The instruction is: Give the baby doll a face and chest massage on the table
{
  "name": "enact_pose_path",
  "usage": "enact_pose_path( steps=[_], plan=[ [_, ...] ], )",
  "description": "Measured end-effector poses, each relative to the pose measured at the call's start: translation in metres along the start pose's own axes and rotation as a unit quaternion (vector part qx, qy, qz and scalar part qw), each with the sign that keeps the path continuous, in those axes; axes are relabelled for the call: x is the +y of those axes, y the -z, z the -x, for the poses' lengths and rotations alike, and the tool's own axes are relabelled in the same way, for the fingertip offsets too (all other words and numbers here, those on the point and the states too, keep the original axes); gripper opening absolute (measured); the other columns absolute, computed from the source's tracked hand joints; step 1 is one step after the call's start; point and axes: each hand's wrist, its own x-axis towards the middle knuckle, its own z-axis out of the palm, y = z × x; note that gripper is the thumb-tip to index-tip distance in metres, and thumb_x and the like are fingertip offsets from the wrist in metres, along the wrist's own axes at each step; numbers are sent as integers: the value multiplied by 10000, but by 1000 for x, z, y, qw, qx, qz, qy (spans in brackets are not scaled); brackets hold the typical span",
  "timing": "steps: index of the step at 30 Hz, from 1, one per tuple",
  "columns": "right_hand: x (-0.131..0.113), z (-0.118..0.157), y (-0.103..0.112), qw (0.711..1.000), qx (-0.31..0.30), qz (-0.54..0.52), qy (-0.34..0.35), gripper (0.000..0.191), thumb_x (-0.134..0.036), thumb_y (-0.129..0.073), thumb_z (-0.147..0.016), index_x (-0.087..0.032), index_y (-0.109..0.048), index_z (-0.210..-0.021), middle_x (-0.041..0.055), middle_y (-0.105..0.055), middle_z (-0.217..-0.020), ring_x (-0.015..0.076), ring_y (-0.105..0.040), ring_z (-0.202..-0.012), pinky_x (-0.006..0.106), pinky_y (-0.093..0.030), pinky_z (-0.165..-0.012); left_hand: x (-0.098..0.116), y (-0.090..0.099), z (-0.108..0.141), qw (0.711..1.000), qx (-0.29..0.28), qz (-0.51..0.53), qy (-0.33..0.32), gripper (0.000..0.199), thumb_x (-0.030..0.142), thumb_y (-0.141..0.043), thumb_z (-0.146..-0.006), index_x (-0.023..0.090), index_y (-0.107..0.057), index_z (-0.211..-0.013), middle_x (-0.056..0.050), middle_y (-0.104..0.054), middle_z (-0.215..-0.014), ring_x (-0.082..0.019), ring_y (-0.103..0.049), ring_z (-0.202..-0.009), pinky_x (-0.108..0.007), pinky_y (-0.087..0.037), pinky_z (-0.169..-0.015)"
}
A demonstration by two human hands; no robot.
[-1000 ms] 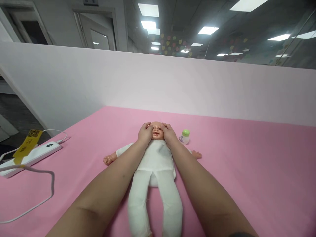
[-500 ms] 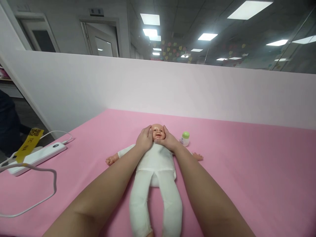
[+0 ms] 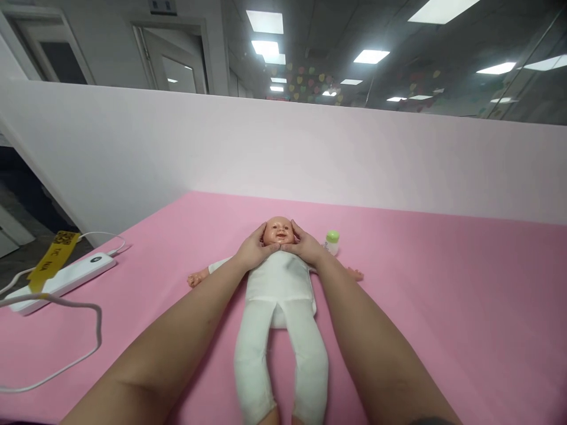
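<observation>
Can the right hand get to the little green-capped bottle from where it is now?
Probably yes. The right hand cups the doll's head, and the green-capped bottle stands upright on the pink mat just beyond its knuckles, with nothing visible between them.

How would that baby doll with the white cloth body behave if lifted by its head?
The baby doll would probably flop: its white cloth legs lie limp and creased. The glossy head looks like hard plastic, so likely rigid and somewhat slippery. It seems light for its size.
</observation>
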Motion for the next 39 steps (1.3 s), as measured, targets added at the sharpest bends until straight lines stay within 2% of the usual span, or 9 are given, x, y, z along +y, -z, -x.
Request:
enact_pose_path(
  steps=[4,11,13,18,22,24,27,33,39],
  plan=[
    [0,-1,3,999,-11,-38,-8,1103,-429,-927,-759,-339,-302,-1663,45,-525,-1604,291,-568,-1412,489,-439,-1216,-6,2,-2,999,-8,42,17,1023,483,-934,-734,272,-461,-1617,-145,-662,-1446,-343,-641,-1307,-443,-504,-1102],
    [-4,0,10,997,15,73,-33,946,-644,-823,-820,-413,-380,-1623,-1,-485,-1633,339,-437,-1520,583,-272,-1290,-5,-2,-4,965,-52,251,55,799,502,-871,-816,271,-576,-1521,-141,-650,-1470,-318,-685,-1258,-472,-559,-1066],
    [-5,0,9,997,20,64,-39,901,-687,-776,-845,-419,-398,-1617,-6,-508,-1616,346,-454,-1508,582,-284,-1286,-1,-3,-3,960,-62,266,56,742,535,-836,-845,270,-600,-1496,-134,-671,-1446,-316,-692,-1252,-467,-563,-1066],
    [-2,-3,4,1000,-10,11,-22,829,-733,-641,-923,-403,-375,-1636,-20,-522,-1606,302,-509,-1473,496,-400,-1243,6,-1,0,996,-18,79,27,870,648,-787,-842,263,-512,-1572,-105,-630,-1509,-313,-627,-1352,-405,-535,-1102],
    [4,-6,-2,997,12,82,-5,1070,-669,-815,-811,-364,-268,-1679,37,-467,-1649,320,-495,-1479,496,-408,-1235,8,-1,1,999,-3,-46,7,945,656,-806,-813,245,-473,-1596,-105,-616,-1524,-328,-630,-1344,-376,-536,-1083],
    [7,-8,-7,994,40,98,4,1136,-635,-876,-753,-329,-287,-1675,69,-511,-1615,317,-548,-1428,488,-442,-1207,8,-2,1,998,4,-59,6,954,649,-805,-816,240,-457,-1604,-106,-598,-1544,-329,-622,-1355,-372,-525,-1090],
    [11,-11,-12,992,61,106,20,987,-604,-874,-762,-305,-446,-1599,76,-591,-1539,306,-607,-1356,483,-478,-1171,6,-3,0,998,13,-60,10,976,641,-803,-819,242,-422,-1624,-102,-586,-1556,-327,-608,-1373,-375,-514,-1101],
    [8,-10,-7,997,11,63,46,620,-563,-750,-906,-289,-624,-1449,57,-690,-1421,272,-656,-1288,445,-510,-1129,-3,-3,-3,999,14,-28,17,881,638,-724,-896,240,-436,-1627,-95,-531,-1607,-317,-552,-1434,-372,-482,-1139],
    [5,-13,-6,998,4,51,40,534,-625,-613,-986,-286,-674,-1394,42,-709,-1396,257,-659,-1291,431,-502,-1138,-14,-4,-9,1000,23,-15,11,778,658,-583,-984,237,-447,-1624,-82,-528,-1609,-296,-515,-1472,-391,-418,-1205]
  ],
)
